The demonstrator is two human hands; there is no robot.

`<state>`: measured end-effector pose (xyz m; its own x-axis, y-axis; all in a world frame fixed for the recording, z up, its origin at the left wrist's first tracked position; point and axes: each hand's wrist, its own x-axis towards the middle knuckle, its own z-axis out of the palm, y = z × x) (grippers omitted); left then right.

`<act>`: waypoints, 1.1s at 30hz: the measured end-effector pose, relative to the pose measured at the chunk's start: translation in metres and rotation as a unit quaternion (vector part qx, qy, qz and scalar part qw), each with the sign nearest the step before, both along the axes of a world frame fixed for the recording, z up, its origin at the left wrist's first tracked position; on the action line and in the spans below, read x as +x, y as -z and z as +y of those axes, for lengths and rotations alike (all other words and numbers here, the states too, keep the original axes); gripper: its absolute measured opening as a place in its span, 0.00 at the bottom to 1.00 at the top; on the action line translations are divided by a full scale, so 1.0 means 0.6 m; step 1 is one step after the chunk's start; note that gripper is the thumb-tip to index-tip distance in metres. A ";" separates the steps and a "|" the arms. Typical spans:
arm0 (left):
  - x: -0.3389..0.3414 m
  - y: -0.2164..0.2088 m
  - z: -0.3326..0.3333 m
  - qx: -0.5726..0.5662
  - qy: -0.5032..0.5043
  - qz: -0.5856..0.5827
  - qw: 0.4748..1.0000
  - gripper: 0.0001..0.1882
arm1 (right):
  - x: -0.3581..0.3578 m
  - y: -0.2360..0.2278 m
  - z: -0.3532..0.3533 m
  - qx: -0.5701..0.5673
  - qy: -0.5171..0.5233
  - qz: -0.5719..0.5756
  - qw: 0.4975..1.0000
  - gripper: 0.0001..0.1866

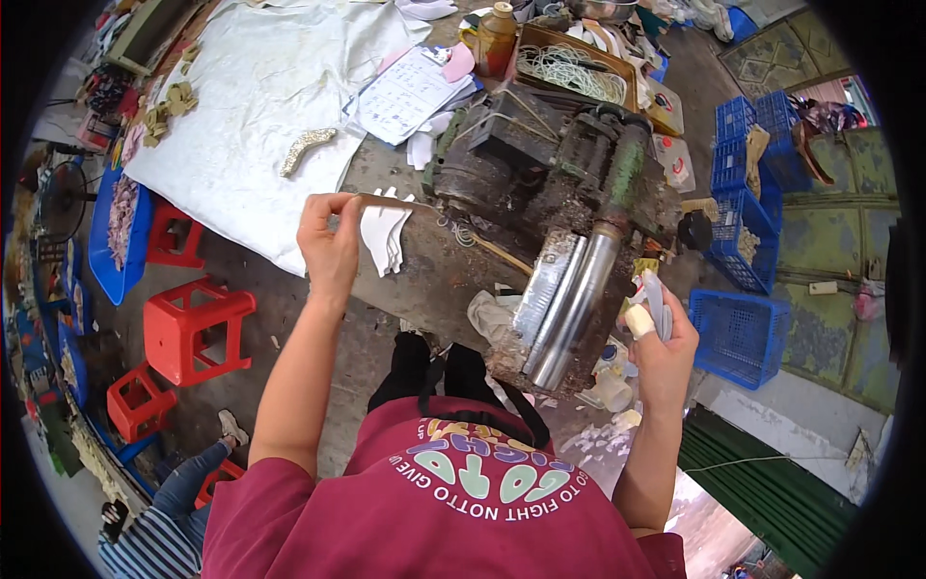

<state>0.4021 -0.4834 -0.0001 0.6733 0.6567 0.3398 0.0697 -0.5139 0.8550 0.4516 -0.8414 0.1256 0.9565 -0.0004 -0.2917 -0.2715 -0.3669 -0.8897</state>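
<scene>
My left hand (pixel 330 241) is closed, pinching the end of a thin, flat brownish strip (pixel 400 202) that reaches toward a greasy machine (pixel 497 145). Just beside that hand, several white curved cut pieces (pixel 386 236) lie on the table. My right hand (pixel 666 352) is closed around pale grey curved pieces (pixel 658 299), to the right of the machine's shiny metal rollers (pixel 577 309). A cream-coloured cover wraps its thumb. Farther off, a gold glittery curved piece (pixel 307 150) rests on a white cloth (pixel 251 116).
Papers (pixel 405 95), a brown jug (pixel 496 41) and a tray of pale cord (pixel 579 75) stand at the back. Blue crates (pixel 741 338) are on the right, red stools (pixel 193 328) on the left. A person in a striped top (pixel 149 545) is at lower left.
</scene>
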 end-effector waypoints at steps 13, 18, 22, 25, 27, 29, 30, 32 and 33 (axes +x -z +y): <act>-0.053 0.009 -0.120 0.027 0.189 0.128 0.973 0.13 | -0.034 -0.019 0.063 -0.055 -0.153 -0.132 0.978 0.32; -0.017 -0.177 -0.230 -0.562 0.415 0.069 0.712 0.08 | -0.046 -0.039 0.089 -0.130 -0.268 -0.241 0.924 0.30; -0.008 -0.188 -0.247 -0.612 0.372 0.066 0.694 0.06 | -0.048 -0.040 0.078 -0.142 -0.292 -0.282 0.903 0.32; 0.002 -0.185 -0.244 -0.579 0.326 -0.036 0.746 0.04 | -0.049 -0.051 0.037 -0.147 -0.293 -0.251 0.911 0.28; 0.010 -0.196 -0.220 -0.515 0.332 -0.055 0.788 0.04 | -0.048 -0.038 -0.018 -0.108 -0.180 -0.125 0.970 0.22; 0.011 -0.206 -0.239 -0.483 0.360 -0.028 0.798 0.05 | -0.044 -0.034 -0.050 -0.070 -0.101 -0.121 0.985 0.17; 0.012 -0.208 -0.255 -0.465 0.374 -0.012 0.802 0.05 | -0.043 -0.033 -0.058 -0.047 -0.079 -0.182 0.979 0.14; 0.007 -0.192 -0.290 -0.362 0.403 -0.021 0.840 0.03 | -0.044 -0.037 -0.029 0.060 -0.077 -0.157 0.983 0.13; 0.007 -0.199 -0.304 -0.302 0.420 -0.035 0.855 0.02 | -0.045 -0.057 -0.013 0.081 -0.093 -0.091 0.988 0.12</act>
